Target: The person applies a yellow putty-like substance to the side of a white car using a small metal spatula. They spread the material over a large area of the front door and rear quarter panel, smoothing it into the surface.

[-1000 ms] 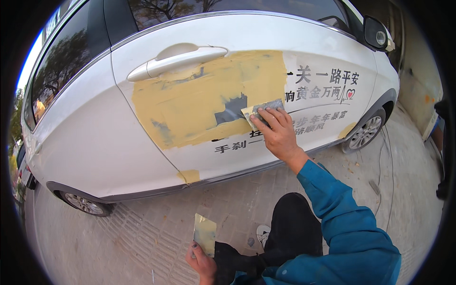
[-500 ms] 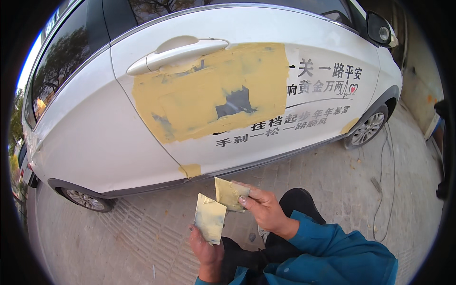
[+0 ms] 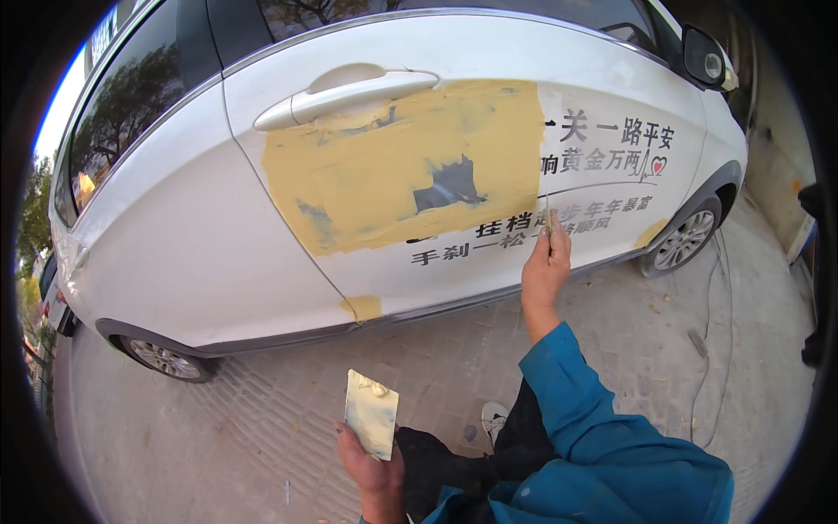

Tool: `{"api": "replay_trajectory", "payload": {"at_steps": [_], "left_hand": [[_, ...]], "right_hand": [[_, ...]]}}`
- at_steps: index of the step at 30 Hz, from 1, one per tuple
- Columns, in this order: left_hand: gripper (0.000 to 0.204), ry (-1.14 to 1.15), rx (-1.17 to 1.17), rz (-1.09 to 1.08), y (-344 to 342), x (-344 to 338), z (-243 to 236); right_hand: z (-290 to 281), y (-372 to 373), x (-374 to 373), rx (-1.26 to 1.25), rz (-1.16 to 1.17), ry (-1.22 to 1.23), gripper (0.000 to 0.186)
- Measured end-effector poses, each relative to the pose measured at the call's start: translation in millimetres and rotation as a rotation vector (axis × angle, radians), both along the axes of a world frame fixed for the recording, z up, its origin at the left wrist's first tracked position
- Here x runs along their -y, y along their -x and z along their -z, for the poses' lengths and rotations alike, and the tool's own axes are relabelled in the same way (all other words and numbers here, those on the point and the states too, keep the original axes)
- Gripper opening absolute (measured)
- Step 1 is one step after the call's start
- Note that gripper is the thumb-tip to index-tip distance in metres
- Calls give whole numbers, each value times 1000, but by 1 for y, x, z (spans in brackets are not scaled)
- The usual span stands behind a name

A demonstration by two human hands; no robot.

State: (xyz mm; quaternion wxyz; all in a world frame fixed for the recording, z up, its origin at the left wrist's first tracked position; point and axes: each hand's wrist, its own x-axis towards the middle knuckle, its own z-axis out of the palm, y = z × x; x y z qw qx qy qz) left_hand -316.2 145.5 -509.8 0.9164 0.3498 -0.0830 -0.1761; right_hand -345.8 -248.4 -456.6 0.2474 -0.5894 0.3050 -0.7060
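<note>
A wide patch of yellow body filler (image 3: 349,188) covers much of the white car door (image 3: 489,52), below the door handle (image 3: 358,98). Inside it, an irregular dark grey area (image 3: 448,185) stays uncovered. My right hand (image 3: 547,278) is closed on a thin putty spreader (image 3: 551,216), seen almost edge-on at the patch's right edge; whether it touches the door I cannot tell. Low over my lap, my left hand (image 3: 374,463) grips a flat rectangular putty spreader (image 3: 371,419), smeared with yellow filler and carrying a small lump near its top.
Dark lettering (image 3: 602,210) marks the door right of the patch. Smaller filler spots sit at the door's bottom edge (image 3: 362,307) and by the front wheel (image 3: 683,240). A cable (image 3: 727,349) lies on the paved ground (image 3: 262,419). My shoe (image 3: 495,417) is below the door.
My right hand has moved up and away from the left one, taking its spreader to the door. My left hand has shifted slightly left and down, and a filler lump now shows on its spreader.
</note>
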Motion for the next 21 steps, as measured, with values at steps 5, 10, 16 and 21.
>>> {"api": "replay_trajectory", "payload": {"at_steps": [5, 10, 16, 21], "left_hand": [[52, -34, -120, -122, 5, -22, 14], [52, -48, -95, -174, 5, -50, 18], [52, -85, -76, -273, 9, -73, 13], [52, -96, -90, -384, 16, -89, 14]], "right_hand": [[10, -60, -3, -27, 152, 55, 48], [23, -110, -64, 32, -4, 30, 54], [25, -160, -130, 66, -156, 2, 59], [28, -195, -175, 46, -219, 28, 61]]}}
